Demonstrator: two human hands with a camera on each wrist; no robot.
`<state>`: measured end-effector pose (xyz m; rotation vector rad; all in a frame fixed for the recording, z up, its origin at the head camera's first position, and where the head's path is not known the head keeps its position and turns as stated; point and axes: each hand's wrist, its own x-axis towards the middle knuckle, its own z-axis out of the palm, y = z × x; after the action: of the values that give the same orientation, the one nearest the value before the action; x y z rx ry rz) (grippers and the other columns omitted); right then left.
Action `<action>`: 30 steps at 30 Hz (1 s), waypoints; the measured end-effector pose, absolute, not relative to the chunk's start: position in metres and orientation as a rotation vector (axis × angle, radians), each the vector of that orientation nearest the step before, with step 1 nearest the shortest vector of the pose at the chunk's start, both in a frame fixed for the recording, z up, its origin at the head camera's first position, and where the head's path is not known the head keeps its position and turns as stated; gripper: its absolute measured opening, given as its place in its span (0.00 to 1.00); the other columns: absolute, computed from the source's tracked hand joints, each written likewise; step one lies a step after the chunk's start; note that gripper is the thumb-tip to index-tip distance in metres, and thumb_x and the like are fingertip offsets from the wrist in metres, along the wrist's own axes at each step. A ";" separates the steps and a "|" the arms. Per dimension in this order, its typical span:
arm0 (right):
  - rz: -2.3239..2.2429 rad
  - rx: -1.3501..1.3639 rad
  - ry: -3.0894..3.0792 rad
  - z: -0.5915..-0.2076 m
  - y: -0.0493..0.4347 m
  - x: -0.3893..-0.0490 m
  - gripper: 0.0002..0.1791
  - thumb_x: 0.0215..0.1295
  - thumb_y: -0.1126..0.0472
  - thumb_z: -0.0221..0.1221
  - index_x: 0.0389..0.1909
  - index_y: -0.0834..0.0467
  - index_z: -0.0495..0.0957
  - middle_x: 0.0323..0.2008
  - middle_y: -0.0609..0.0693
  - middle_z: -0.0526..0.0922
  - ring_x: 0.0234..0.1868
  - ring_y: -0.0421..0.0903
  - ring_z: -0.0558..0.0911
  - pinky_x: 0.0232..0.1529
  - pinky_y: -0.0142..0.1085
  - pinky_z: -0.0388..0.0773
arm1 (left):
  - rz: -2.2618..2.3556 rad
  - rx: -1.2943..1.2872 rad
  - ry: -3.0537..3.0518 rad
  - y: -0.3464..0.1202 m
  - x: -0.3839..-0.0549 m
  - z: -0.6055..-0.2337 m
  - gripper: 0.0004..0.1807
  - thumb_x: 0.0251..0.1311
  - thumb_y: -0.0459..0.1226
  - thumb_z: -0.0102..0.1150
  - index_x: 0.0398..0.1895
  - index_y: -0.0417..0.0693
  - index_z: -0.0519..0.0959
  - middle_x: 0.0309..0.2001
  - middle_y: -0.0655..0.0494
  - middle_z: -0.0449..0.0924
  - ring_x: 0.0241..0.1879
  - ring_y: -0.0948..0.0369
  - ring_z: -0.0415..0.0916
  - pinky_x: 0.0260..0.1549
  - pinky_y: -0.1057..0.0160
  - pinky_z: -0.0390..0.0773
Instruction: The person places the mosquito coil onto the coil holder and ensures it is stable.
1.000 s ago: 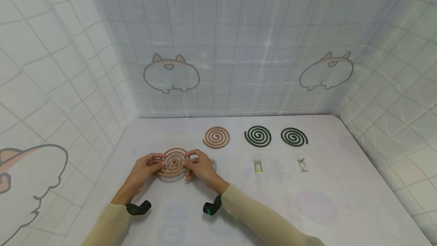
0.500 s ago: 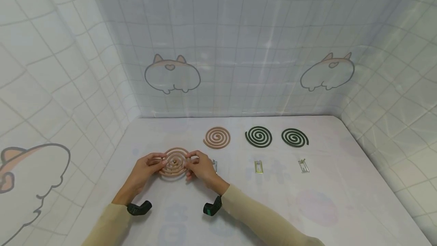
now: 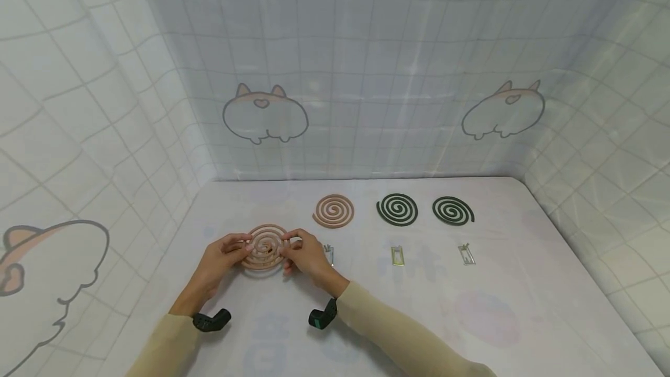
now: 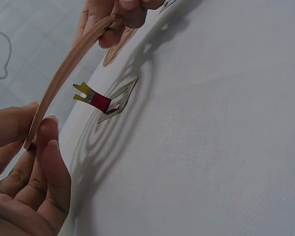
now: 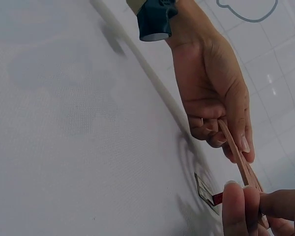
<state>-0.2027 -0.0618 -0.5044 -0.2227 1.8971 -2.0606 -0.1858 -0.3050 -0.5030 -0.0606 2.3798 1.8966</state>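
Note:
A brown mosquito coil (image 3: 256,260) hangs roughly level over the left part of the table, held from both sides. My left hand (image 3: 221,258) pinches its left rim between thumb and fingers. On the opposite rim, my right hand (image 3: 311,258) pinches the coil too. Below the coil, in the left wrist view, a flat metal coil stand (image 4: 130,94) lies on the cloth. Its upright prong (image 4: 99,100), red with a forked yellow tip, points up at the coil; a gap separates them there. From the head view the coil mostly hides this stand.
Behind lie another brown coil (image 3: 333,211) and two dark green coils (image 3: 397,210), (image 3: 453,210). Nearer are a silver stand (image 3: 329,255) beside my right hand, a yellowish stand (image 3: 398,256) and another silver stand (image 3: 467,255). Patterned cloth walls (image 3: 345,127) enclose the table.
The coil has shifted slightly left with both hands since half a second ago, and its centre sits differently over the prong tip. Both grips stay the same. Other coils and stands lie unmoved.

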 end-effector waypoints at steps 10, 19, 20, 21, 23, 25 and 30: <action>-2.042 -0.196 1.931 -0.507 -0.065 -0.202 0.15 0.68 0.71 0.65 0.53 0.60 0.79 0.29 0.57 0.85 0.17 0.43 0.80 0.20 0.37 0.83 | 1.842 -0.048 2.370 -0.307 -0.185 -0.501 0.26 0.70 0.39 0.66 0.65 0.35 0.74 0.48 0.43 0.82 0.35 0.59 0.83 0.36 0.62 0.84; -2.041 -0.205 1.940 -0.507 -0.063 -0.203 0.15 0.69 0.70 0.64 0.54 0.61 0.79 0.26 0.55 0.83 0.16 0.43 0.80 0.20 0.36 0.83 | 1.829 -0.076 2.362 -0.305 -0.188 -0.500 0.26 0.69 0.39 0.67 0.65 0.36 0.75 0.47 0.45 0.82 0.34 0.60 0.81 0.34 0.61 0.84; -2.041 -0.199 1.936 -0.508 -0.062 -0.203 0.15 0.69 0.70 0.64 0.54 0.61 0.79 0.26 0.55 0.83 0.16 0.43 0.79 0.20 0.36 0.83 | 1.827 -0.072 2.359 -0.305 -0.188 -0.501 0.26 0.69 0.39 0.67 0.65 0.36 0.74 0.47 0.44 0.82 0.34 0.59 0.81 0.34 0.61 0.84; -2.043 -0.197 1.932 -0.508 -0.062 -0.203 0.15 0.69 0.70 0.64 0.54 0.61 0.79 0.26 0.55 0.83 0.16 0.43 0.79 0.20 0.36 0.83 | 1.827 -0.066 2.357 -0.305 -0.188 -0.501 0.27 0.69 0.39 0.67 0.65 0.35 0.74 0.47 0.44 0.82 0.34 0.59 0.81 0.34 0.61 0.84; -2.051 -0.201 1.925 -0.508 -0.061 -0.203 0.15 0.69 0.70 0.64 0.54 0.61 0.79 0.26 0.55 0.83 0.16 0.43 0.79 0.19 0.36 0.82 | 1.845 -0.077 2.355 -0.305 -0.188 -0.501 0.26 0.69 0.39 0.67 0.65 0.36 0.75 0.47 0.44 0.82 0.34 0.59 0.81 0.33 0.61 0.84; -2.063 -0.215 1.921 -0.507 -0.061 -0.203 0.15 0.69 0.70 0.64 0.55 0.60 0.79 0.27 0.56 0.84 0.16 0.43 0.80 0.19 0.36 0.83 | 1.853 -0.069 2.363 -0.304 -0.189 -0.501 0.26 0.69 0.40 0.67 0.65 0.36 0.74 0.48 0.43 0.81 0.34 0.60 0.81 0.33 0.61 0.83; -2.076 -0.220 1.919 -0.507 -0.060 -0.203 0.15 0.69 0.69 0.64 0.55 0.60 0.79 0.27 0.56 0.83 0.16 0.43 0.80 0.20 0.37 0.83 | 1.860 -0.074 2.370 -0.303 -0.189 -0.502 0.25 0.69 0.39 0.67 0.65 0.37 0.75 0.47 0.44 0.81 0.33 0.60 0.80 0.32 0.62 0.83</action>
<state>-0.2027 -0.0599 -0.5066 -0.2198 1.9192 -2.0755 -0.1891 -0.3027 -0.5024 -0.0743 2.3701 1.8596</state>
